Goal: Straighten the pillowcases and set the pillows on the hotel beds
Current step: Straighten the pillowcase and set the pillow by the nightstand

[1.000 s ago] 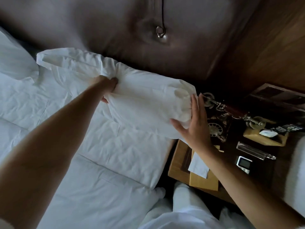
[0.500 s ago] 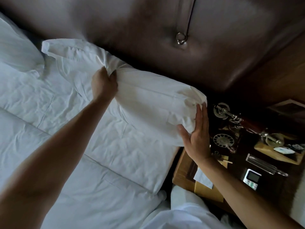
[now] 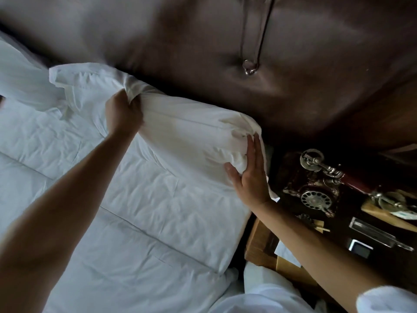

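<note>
**Head view: pillow bunched tighter at headboard**

Since a second ago, left hand (image 3: 123,114) has gone from a loose hold to a fist clamped on pillowcase (image 3: 90,86) slack. Right hand (image 3: 250,175), fingers apart, presses the pillow (image 3: 191,134) end flat. Judgement: case being drawn taut. Pillow lies at 12 o'clock against headboard (image 3: 203,41); telephone (image 3: 316,188) crowds 3 o'clock; open bed (image 3: 135,222) toward 7.

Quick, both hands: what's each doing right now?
Left hand: closed, gripping a bunch of the white cotton pillowcase.
Right hand: open, flat against the pillowcase's end, holding nothing.
</note>
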`<state>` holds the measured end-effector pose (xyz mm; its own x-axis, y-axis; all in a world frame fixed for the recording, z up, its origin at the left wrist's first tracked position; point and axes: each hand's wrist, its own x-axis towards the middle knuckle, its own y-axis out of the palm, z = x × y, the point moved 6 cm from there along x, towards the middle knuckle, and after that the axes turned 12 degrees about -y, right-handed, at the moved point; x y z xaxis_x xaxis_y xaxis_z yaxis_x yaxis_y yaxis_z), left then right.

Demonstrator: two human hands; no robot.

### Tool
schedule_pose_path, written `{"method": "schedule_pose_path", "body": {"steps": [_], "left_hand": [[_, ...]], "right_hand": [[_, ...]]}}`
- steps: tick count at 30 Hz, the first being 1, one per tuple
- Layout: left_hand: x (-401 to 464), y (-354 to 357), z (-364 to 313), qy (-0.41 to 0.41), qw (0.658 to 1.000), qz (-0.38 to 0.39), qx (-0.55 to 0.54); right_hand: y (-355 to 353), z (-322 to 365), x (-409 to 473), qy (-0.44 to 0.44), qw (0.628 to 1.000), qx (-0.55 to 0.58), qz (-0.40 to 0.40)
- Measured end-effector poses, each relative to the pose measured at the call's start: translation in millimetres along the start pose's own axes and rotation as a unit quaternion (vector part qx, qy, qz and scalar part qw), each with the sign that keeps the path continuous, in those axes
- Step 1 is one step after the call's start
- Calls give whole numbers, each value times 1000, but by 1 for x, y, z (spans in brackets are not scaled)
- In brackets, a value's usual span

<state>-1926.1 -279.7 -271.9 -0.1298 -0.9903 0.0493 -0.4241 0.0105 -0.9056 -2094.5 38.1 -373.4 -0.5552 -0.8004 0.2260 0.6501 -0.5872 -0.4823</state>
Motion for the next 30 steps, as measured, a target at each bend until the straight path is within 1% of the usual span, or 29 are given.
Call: {"method": "schedule_pose_path", "body": {"steps": [3,6,10,13,15,17,19,21,22,25,28,30], "left_hand": [[19,-7,6,-9,1000,-19,21],[36,-12,17,-29,998,-34,44],[45,-15,31,-68,993,-34,94],[41,-14,39,-107,986,-13,129],[36,-11,42,-134,982,12,134],[31,-6,41,-162,978,40,128],[23,-10,44,-195,973,52,112],[10,-6,43,-212,969,66,109],[2,-4,41,-219,968,81,97],[-19,5,27,-231,968,93,36],[-40,18,9,-235,964,122,-15],[-47,18,7,-222,965,140,-7]], "right_hand": [[19,2,13,-13,1000,11,15],[37,4,25,-3,998,29,46],[62,13,37,22,995,38,86],[68,12,43,13,994,32,106],[59,7,42,0,994,9,112],[41,4,43,-11,994,-33,102],[15,15,47,-50,993,-90,60],[-16,29,54,-103,983,-153,11],[-31,37,57,-122,977,-172,4],[-68,50,71,-113,975,-192,16],[-88,44,85,-71,974,-212,33],[-87,38,87,-39,973,-218,59]]}}
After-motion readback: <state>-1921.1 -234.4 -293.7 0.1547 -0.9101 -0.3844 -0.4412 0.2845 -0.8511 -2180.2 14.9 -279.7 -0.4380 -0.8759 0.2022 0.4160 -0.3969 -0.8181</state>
